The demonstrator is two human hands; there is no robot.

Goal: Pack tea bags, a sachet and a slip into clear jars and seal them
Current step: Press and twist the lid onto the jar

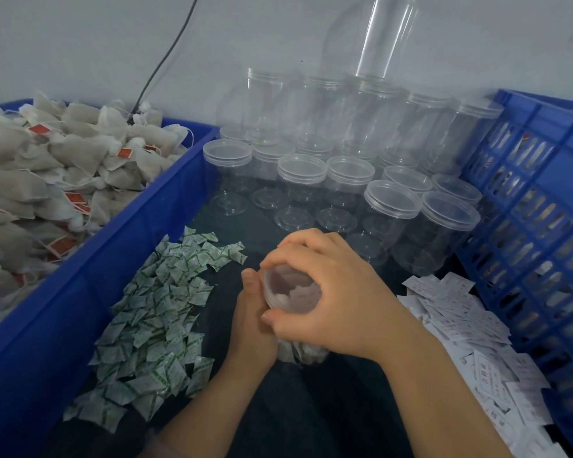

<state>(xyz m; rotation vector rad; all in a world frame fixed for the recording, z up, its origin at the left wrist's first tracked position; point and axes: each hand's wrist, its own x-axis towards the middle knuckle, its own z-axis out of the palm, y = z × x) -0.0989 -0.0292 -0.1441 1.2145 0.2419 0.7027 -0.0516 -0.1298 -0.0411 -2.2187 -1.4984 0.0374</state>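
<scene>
Sealing a packed jar (300,353), low centre of the frame
The left hand (252,328) grips the jar round its body, pale filling showing through the wall; the right hand (331,292) sits over the lid (290,292), fingers and thumb curled round its rim. This reads as the closing step (whether a sachet and slip are already inside I cannot tell). Next the lid wants turning tight while the left hand steadies the jar against spinning, then a fresh one from the empties (344,180) at upper centre, tea bags (47,166) from upper left, sachets (156,312) lower left, slips (477,342) lower right
</scene>
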